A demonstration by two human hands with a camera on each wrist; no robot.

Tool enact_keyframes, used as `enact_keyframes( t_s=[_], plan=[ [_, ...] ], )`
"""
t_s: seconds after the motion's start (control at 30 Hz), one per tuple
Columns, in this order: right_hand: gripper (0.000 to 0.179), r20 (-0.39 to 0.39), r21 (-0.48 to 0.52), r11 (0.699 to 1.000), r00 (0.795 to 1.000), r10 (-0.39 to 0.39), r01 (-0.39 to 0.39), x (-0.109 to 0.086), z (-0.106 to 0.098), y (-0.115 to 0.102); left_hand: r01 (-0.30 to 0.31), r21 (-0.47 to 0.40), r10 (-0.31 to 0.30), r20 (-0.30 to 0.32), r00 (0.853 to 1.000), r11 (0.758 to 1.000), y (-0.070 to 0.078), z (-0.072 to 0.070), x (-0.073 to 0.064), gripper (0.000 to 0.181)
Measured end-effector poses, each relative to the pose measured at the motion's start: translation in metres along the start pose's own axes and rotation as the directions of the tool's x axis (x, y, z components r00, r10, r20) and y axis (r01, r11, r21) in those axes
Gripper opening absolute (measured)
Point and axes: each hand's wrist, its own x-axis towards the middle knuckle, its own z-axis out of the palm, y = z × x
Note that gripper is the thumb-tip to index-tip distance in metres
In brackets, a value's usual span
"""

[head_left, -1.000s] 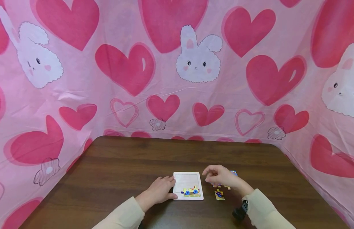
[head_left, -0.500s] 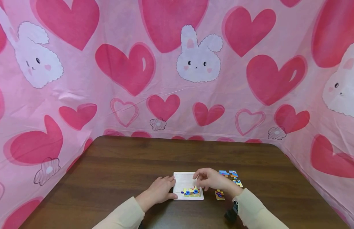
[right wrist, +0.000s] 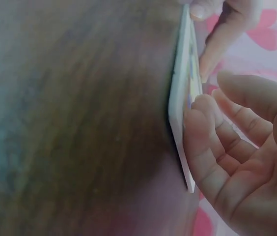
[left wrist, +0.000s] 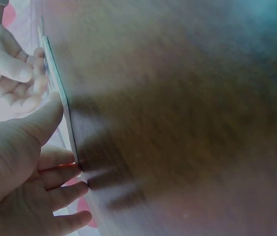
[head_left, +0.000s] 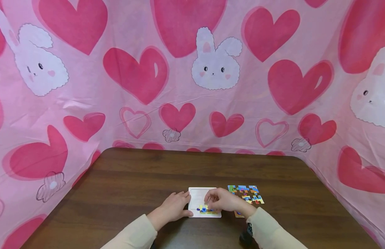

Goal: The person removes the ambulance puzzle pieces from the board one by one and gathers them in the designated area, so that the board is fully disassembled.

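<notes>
A white puzzle tray point(head_left: 197, 195) lies flat on the table. Joined jigsaw pieces point(head_left: 203, 209) with a yellow vehicle and blue wheels fill part of its near side. My left hand point(head_left: 172, 206) rests along the tray's left edge, fingers extended and thumb at the near corner. Over the tray's right part is my right hand point(head_left: 224, 200), its fingers loosely bent and touching down at the joined pieces, part of which it covers. The right wrist view shows its fingertips point(right wrist: 195, 118) against the tray, thumb apart, with nothing visible between them.
Several loose jigsaw pieces point(head_left: 243, 188) lie in rows right of the tray, some hidden behind the right hand and forearm. Brown wooden table point(head_left: 142, 173) surrounds the tray. A pink curtain point(head_left: 180, 93) with hearts and rabbits stands behind and on both sides.
My right hand has moved left from above the loose pieces onto the tray's right part, uncovering more of those pieces. The left hand and the tray have stayed put.
</notes>
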Motion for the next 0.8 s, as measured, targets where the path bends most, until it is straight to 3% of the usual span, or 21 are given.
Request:
enact_keyframes(
  t_s=[0.8],
  plan=[
    [0.005,-0.050,-0.143,0.989,0.998,0.041,-0.047,0.0045,0.0067,0.0019,0.004,-0.024,-0.004,0.000,1.000,1.000,0.0001,-0.0002,0.0004,0.060]
  ],
)
